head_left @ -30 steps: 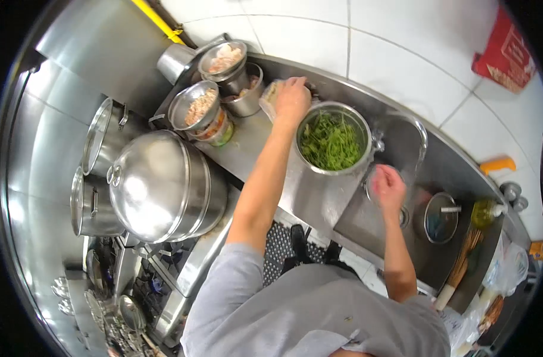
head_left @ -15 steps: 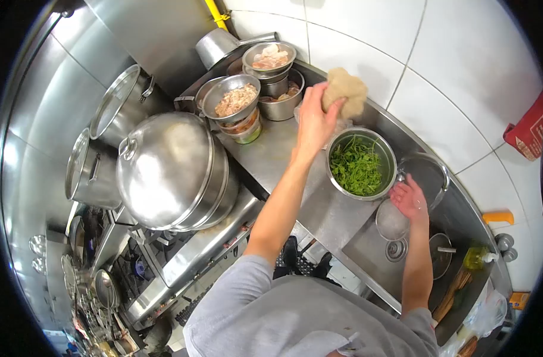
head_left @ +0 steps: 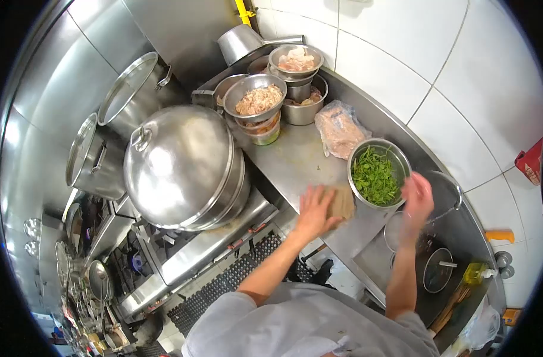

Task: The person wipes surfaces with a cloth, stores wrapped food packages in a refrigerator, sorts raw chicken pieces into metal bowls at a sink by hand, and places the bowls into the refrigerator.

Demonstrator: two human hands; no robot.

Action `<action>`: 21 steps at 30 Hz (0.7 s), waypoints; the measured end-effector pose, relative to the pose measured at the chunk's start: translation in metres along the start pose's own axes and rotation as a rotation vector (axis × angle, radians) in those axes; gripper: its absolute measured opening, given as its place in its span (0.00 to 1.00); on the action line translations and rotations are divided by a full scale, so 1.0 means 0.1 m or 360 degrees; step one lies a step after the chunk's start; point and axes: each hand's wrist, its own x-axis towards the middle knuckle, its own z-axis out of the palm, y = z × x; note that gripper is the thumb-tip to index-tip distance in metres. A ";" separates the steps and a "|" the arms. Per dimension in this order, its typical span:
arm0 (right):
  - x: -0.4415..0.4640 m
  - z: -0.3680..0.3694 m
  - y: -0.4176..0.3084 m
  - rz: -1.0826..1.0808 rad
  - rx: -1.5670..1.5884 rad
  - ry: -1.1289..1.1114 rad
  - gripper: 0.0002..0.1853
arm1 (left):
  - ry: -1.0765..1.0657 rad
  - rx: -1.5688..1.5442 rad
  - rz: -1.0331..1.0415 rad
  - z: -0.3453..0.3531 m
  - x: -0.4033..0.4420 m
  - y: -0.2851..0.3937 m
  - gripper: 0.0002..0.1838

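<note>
My left hand lies with spread fingers on a tan cloth, pressing it flat against the steel counter. Just right of the cloth stands a steel bowl of chopped green herbs. By that bowl's right rim is my right hand, raised near the tap and smeared by motion; whether it touches the bowl cannot be made out. Behind the cloth, a clear plastic bag of pale pinkish food leans close to the bowl.
Stacked steel bowls with minced meat and pale meat slices stand at the back. A large domed steamer sits on the stove at left. A curved tap and a round strainer are at the sink on the right.
My left hand has brought the cloth down from above the back of the counter onto its front part, uncovering the plastic bag. My right hand has risen beside the herb bowl.
</note>
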 end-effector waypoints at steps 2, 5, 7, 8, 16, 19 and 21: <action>0.27 0.72 -0.24 -0.0129 -0.0068 -0.0320 0.11 | -0.0090 -0.0012 0.0067 0.28 -0.03 -0.04 0.34; 0.90 1.92 0.03 -0.0374 -0.0224 -0.0806 0.21 | 0.0059 -0.0009 0.0156 0.54 -0.10 -0.16 0.33; 1.15 2.61 0.04 -0.0376 -0.0523 -0.0896 0.27 | 0.0108 -0.0024 0.0205 0.57 -0.10 -0.22 0.32; 1.27 2.89 0.10 -0.0266 -0.0605 -0.0920 0.32 | 0.0129 -0.0038 0.0224 0.58 -0.11 -0.23 0.31; 1.80 3.62 0.47 -0.0671 -0.0537 -0.0588 0.18 | 0.0059 -0.0062 0.0207 0.60 -0.10 -0.30 0.29; 1.66 3.39 0.16 -0.0646 -0.0611 -0.0635 0.12 | 0.0063 -0.0064 0.0218 0.61 -0.11 -0.32 0.29; 1.54 3.18 -0.08 -0.0614 -0.0482 -0.0687 0.08 | 0.0067 -0.0060 0.0223 0.61 -0.13 -0.31 0.30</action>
